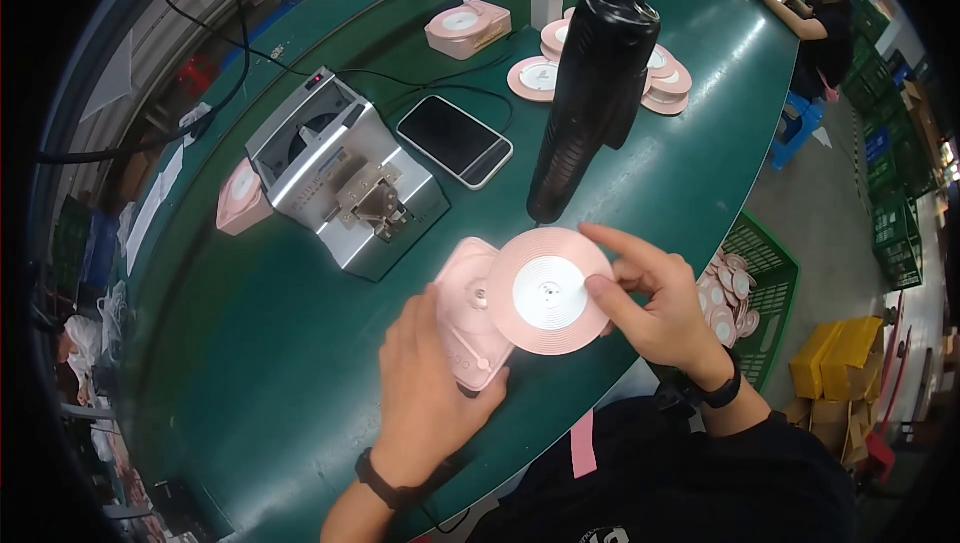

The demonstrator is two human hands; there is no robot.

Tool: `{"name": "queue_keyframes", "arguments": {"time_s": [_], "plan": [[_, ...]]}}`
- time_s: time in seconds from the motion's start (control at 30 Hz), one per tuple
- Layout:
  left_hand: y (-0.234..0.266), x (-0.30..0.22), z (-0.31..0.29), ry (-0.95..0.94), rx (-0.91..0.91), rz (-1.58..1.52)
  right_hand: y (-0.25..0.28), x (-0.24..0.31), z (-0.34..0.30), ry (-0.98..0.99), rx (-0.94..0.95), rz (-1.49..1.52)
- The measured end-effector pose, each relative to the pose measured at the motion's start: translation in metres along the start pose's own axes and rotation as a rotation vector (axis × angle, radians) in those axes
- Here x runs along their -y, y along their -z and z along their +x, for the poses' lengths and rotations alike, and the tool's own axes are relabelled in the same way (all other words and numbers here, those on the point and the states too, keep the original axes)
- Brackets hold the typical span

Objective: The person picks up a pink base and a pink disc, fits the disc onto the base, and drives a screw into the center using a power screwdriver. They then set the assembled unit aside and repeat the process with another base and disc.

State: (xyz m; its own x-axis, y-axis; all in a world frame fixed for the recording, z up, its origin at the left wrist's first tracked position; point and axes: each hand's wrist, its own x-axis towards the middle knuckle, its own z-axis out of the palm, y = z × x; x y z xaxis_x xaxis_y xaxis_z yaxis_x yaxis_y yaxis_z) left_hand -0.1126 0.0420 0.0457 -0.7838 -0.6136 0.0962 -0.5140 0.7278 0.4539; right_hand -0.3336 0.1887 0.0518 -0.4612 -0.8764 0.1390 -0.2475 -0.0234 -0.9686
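Observation:
My left hand (430, 383) grips a pink, rounded box-shaped base (465, 318) that looks like a toy record player, with a small metal spindle showing on its top. In my right hand (655, 298) is a pink disc (510, 263) with a white centre, pinched at its right edge between thumb and fingers. The disc is tilted towards me and overlaps the right side of the base; whether the two touch I cannot tell. Just beyond them hangs a black electric screwdriver (595, 103), its lower end near the disc.
A silver machine (350, 188) stands left, beside a phone (455, 141). Pink bases (468, 28) and several pink discs (535, 78) lie farther back on the green table (260, 363). A green crate (770, 293) of discs stands right. Another person (825, 23) sits at the far right.

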Motion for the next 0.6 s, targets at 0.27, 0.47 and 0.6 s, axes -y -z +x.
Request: {"name": "queue_keyframes", "arguments": {"time_s": [0.27, 0.47, 0.6], "plan": [[-0.017, 0.019, 0.007, -0.296, 0.123, -0.251, -0.013, -0.009, 0.002, 0.141, 0.076, -0.297], [-0.016, 0.016, 0.01, -0.259, 0.124, -0.358, -0.017, -0.002, 0.006, 0.26, 0.173, -0.564], [-0.017, 0.018, 0.009, -0.262, 0.109, -0.366, -0.026, -0.014, 0.003, 0.42, 0.231, -0.572]]}}
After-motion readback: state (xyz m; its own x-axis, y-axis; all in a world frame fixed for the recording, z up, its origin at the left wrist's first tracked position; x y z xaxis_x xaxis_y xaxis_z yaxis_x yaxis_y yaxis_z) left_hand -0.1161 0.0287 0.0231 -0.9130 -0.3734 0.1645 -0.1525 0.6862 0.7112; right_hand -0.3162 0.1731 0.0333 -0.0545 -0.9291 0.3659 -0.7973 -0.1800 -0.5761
